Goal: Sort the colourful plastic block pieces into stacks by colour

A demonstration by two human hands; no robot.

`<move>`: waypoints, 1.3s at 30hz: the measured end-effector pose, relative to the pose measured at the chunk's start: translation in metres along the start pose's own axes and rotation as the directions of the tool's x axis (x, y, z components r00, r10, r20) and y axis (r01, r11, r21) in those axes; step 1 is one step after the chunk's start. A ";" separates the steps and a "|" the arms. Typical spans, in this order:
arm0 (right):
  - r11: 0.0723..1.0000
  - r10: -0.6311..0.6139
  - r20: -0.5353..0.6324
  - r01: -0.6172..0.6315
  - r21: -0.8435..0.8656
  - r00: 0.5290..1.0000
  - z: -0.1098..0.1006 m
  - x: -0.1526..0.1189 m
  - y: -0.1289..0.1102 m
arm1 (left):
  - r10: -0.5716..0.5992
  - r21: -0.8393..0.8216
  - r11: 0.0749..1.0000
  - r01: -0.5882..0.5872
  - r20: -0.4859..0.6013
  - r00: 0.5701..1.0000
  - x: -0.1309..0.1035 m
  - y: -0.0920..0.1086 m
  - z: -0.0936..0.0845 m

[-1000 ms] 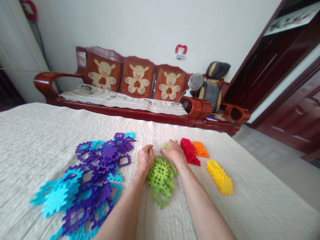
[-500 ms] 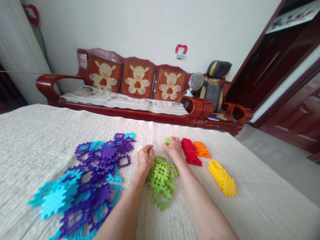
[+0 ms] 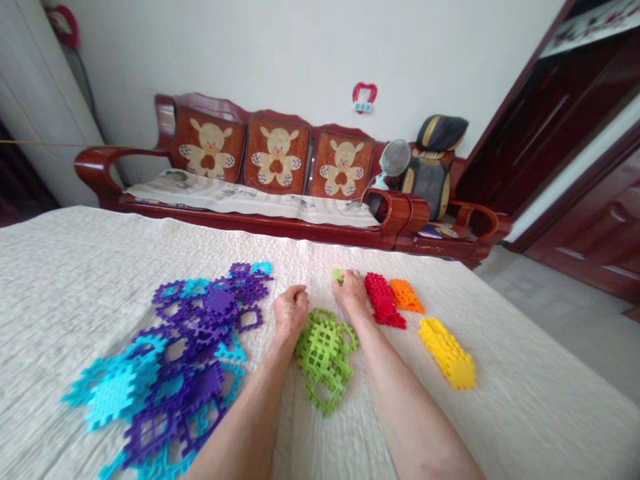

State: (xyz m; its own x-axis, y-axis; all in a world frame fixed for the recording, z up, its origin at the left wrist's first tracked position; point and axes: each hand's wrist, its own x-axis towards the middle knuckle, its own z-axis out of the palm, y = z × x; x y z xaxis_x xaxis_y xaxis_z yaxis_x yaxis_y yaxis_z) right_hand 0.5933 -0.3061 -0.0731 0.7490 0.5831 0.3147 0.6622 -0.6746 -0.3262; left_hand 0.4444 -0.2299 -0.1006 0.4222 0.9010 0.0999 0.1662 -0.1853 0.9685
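Note:
Light green interlocking plastic pieces [image 3: 325,353] lie heaped between my forearms. My right hand [image 3: 350,291] is closed on a small green piece [image 3: 337,275], which shows at its fingertips just beyond the heap and left of the red stack. To the left of the heap, my left hand [image 3: 291,310] rests with its fingers curled; whatever they might hold is hidden. A red stack [image 3: 384,301] lies beside my right hand, touching or nearly touching an orange stack [image 3: 407,295]. Nearer and further right is a yellow stack [image 3: 447,353].
Purple pieces [image 3: 220,301] and cyan pieces [image 3: 113,397] are spread in a large pile across the left of the cloth-covered table [image 3: 520,373]. Past the far table edge stand a wooden sofa [image 3: 280,227] with cushions, a small fan [image 3: 395,158] and a chair.
My right hand has shifted slightly right and away from me with the small green piece. My left hand stays nearly in place. The view has tilted slightly.

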 end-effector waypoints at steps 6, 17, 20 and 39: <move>0.994 -0.053 -0.100 0.062 0.087 0.994 -0.010 -0.005 -0.006 | -0.012 0.002 1.000 0.012 -0.001 1.000 0.000 0.001 0.000; 0.894 -0.321 0.556 0.050 0.446 0.767 -0.067 -0.037 0.001 | -0.058 -0.181 0.982 0.059 0.011 0.998 -0.004 0.009 -0.003; 0.886 -0.361 0.586 0.070 0.458 0.725 -0.070 -0.042 0.001 | -0.078 -0.193 0.978 0.080 0.017 0.997 -0.006 0.013 -0.004; 0.955 -0.269 0.103 0.251 0.155 0.958 -0.047 0.010 0.017 | -0.039 -0.099 0.994 0.039 0.003 0.999 -0.001 0.002 0.001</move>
State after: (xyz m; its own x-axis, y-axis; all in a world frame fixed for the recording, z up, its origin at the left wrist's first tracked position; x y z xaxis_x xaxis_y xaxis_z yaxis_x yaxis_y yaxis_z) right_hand 0.6105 -0.3333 -0.0334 0.5418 0.7864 0.2967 0.8242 -0.4279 -0.3710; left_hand 0.4455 -0.2319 -0.0990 0.4176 0.9066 0.0612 0.0934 -0.1098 0.9896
